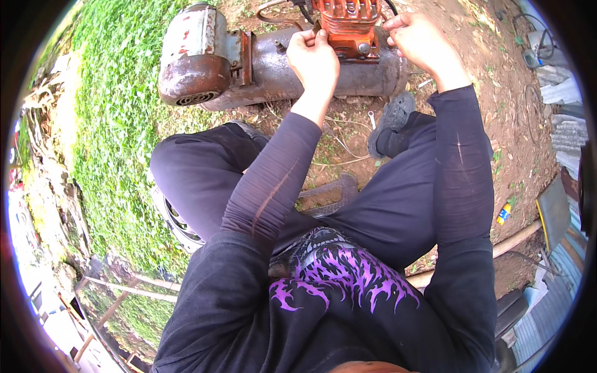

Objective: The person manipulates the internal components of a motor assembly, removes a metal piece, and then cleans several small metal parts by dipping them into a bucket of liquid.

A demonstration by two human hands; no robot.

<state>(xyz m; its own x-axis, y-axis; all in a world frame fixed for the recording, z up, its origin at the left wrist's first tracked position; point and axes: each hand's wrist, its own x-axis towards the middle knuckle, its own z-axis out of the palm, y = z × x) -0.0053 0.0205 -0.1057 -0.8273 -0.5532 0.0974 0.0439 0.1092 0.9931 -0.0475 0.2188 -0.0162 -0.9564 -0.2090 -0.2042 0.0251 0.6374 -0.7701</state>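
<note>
An orange finned compressor pump (349,28) sits on top of a rusty grey air tank (273,68) lying on the ground before me. My left hand (313,61) is at the pump's left side, thumb and fingers pinched on a small dark flat piece (316,27) that I cannot name. At the pump's right side is my right hand (423,42), its fingers curled and pressed together near the fins. What they grip, if anything, is hidden. A weathered electric motor (194,55) with a brown rounded end cover is mounted on the tank's left part.
A spanner (372,119) lies on the soil by my grey shoe (392,121). Green grass (112,124) spreads to the left. A yellow and blue container (504,213) lies at right, near a wooden pole (516,239) and corrugated sheets (547,304). Hoses (273,22) rise behind the tank.
</note>
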